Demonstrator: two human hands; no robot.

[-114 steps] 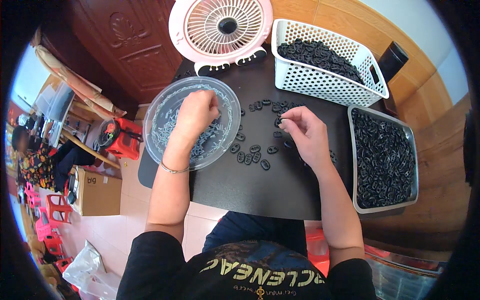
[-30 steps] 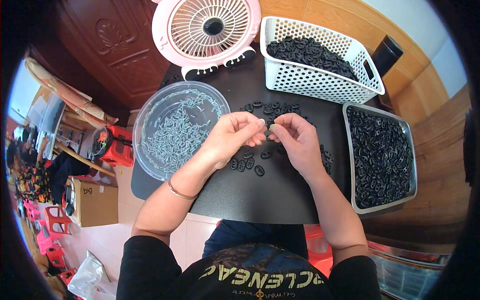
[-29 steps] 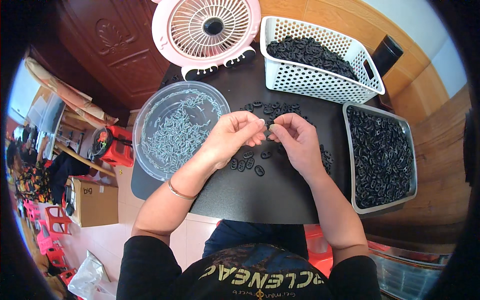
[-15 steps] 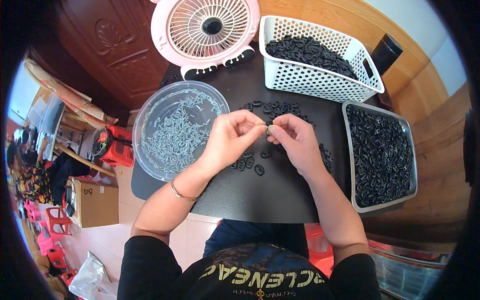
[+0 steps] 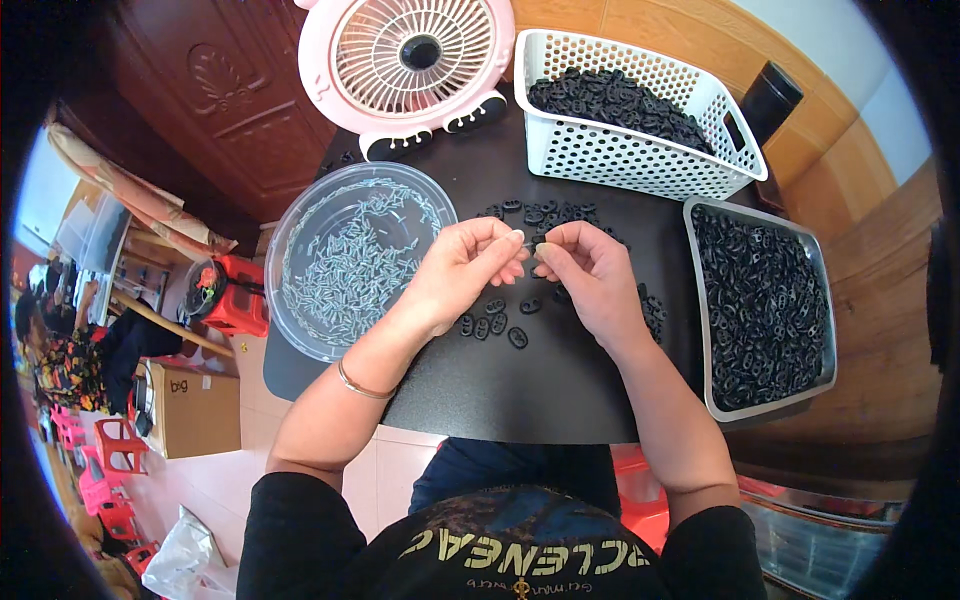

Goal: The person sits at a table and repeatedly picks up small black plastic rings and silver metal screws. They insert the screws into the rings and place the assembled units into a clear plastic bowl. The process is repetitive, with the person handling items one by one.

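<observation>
My left hand (image 5: 468, 268) is pinched at thumb and forefinger over the table; whatever sits at its fingertips is too small to make out. Facing it a short gap away, my right hand (image 5: 592, 285) closes its fingertips on a small dark piece (image 5: 537, 241). Beneath and around both hands lie several black oval pieces with holes (image 5: 517, 338), some in a loose heap (image 5: 560, 214) beyond the fingers. To the left stands a clear round tub (image 5: 290, 335) of small, thin silvery pieces (image 5: 350, 275) that look like springs.
A white perforated basket (image 5: 640, 178) of black pieces stands at the far right. Nearer, a metal tray (image 5: 707, 345) holds more black oval pieces. A pink fan (image 5: 330, 90) is at the back of the dark table (image 5: 500, 400). Another person (image 5: 75, 355) sits far left.
My fingertips, together half a second ago, have drawn slightly apart. The left thumb and forefinger have tipped upward, while the right hand has barely moved.
</observation>
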